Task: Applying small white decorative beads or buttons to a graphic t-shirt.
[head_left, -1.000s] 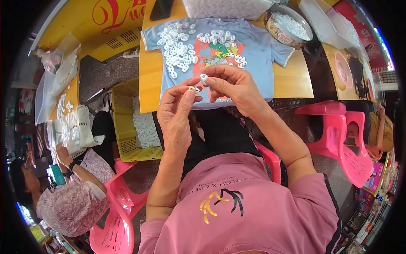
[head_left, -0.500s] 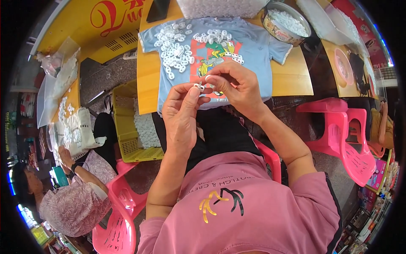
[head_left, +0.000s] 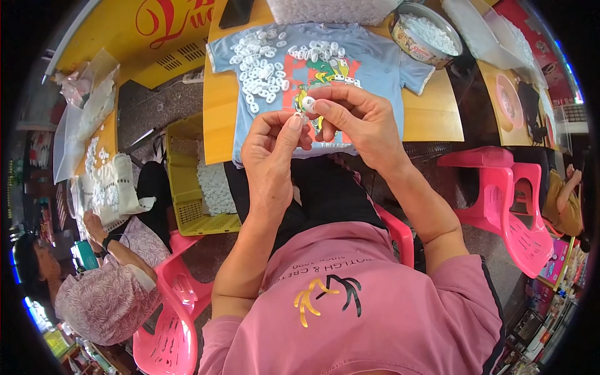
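My left hand (head_left: 267, 156) pinches a small whitish piece (head_left: 302, 116) between thumb and fingertips; its shape is mostly hidden. Right beside it, my right hand (head_left: 369, 128) holds a white oval plastic piece with a hole (head_left: 309, 103) by thumb and forefinger. The two pieces are close together; I cannot tell whether they touch. Both hands are over the lower part of a light blue T-shirt (head_left: 378, 59) spread on the table. A loose heap of white two-holed oval pieces (head_left: 261, 78) lies on its left side, with a smaller cluster (head_left: 317, 50) near the collar.
Beyond the shirt stand a translucent container (head_left: 331, 12) and a round tub (head_left: 420, 53) of white pieces. A dark phone (head_left: 236, 12) lies at the table's far left. Below left is a yellow crate (head_left: 187, 212). Another person (head_left: 106, 306) sits at left; a pink chair (head_left: 494, 181) stands at right.
The white oval piece in my right hand has turned, and its holed face now shows. The left hand's piece has shifted slightly right and up, more covered by the fingers.
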Tool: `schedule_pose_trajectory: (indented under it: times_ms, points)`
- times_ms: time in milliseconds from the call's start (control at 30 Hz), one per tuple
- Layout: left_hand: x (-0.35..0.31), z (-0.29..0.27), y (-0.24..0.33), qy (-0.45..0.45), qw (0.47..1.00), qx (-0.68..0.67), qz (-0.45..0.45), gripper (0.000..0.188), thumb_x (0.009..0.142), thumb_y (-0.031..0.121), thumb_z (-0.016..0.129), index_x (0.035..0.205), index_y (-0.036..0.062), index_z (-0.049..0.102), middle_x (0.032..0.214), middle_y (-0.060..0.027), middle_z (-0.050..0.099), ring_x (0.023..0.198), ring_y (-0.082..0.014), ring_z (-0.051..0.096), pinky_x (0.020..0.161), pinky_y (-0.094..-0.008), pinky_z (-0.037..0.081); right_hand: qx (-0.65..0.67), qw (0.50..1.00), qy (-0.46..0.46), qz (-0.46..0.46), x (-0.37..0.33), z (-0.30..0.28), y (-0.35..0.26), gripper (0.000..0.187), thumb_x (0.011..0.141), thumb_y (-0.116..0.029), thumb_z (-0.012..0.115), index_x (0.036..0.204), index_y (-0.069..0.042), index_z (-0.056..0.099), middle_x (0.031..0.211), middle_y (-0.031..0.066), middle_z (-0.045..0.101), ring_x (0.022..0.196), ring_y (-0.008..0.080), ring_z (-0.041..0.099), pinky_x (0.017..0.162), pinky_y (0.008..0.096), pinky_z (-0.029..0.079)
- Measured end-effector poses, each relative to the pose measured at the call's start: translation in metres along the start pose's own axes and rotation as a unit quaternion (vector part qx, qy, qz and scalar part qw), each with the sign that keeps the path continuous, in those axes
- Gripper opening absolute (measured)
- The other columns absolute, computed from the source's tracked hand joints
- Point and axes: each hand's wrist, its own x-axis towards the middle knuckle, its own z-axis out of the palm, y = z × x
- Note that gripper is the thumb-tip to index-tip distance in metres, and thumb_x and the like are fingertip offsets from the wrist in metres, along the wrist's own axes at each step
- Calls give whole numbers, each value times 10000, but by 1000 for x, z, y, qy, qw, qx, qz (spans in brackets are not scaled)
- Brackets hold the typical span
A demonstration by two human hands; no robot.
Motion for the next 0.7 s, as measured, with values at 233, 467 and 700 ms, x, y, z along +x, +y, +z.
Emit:
schedule_pose_trajectory:
  times_ms: [233, 467, 700]
  points:
    - [1, -1, 1, 15, 999, 45, 3, 146, 927, 128, 635, 977, -2, 590, 861, -48, 636, 731, -90, 573, 674, -231, 475, -65, 998, 12, -13, -2, 3, 2, 216, 921, -62, 632, 1112, 36, 650, 882, 69, 679, 639, 74, 579, 583, 215, 486]
    - [-1, -2, 0, 38, 992, 115, 20, 150, 920, 143, 642, 950, 3, 598, 820, -26, 618, 714, -75, 567, 651, -223, 471, -142, 987, 29, -66, -4, 9, 3, 192, 898, -84, 662, 1063, 13, 674, 821, 38, 679, 614, 62, 600, 541, 203, 486]
    - [-1, -4, 0, 41, 994, 100, 20, 157, 921, 141, 642, 955, -6, 599, 826, -35, 626, 714, -78, 575, 650, -224, 475, -178, 981, 10, -73, -4, 12, 9, 168, 913, -44, 634, 1066, 20, 662, 875, 41, 656, 696, 67, 599, 614, 208, 509]
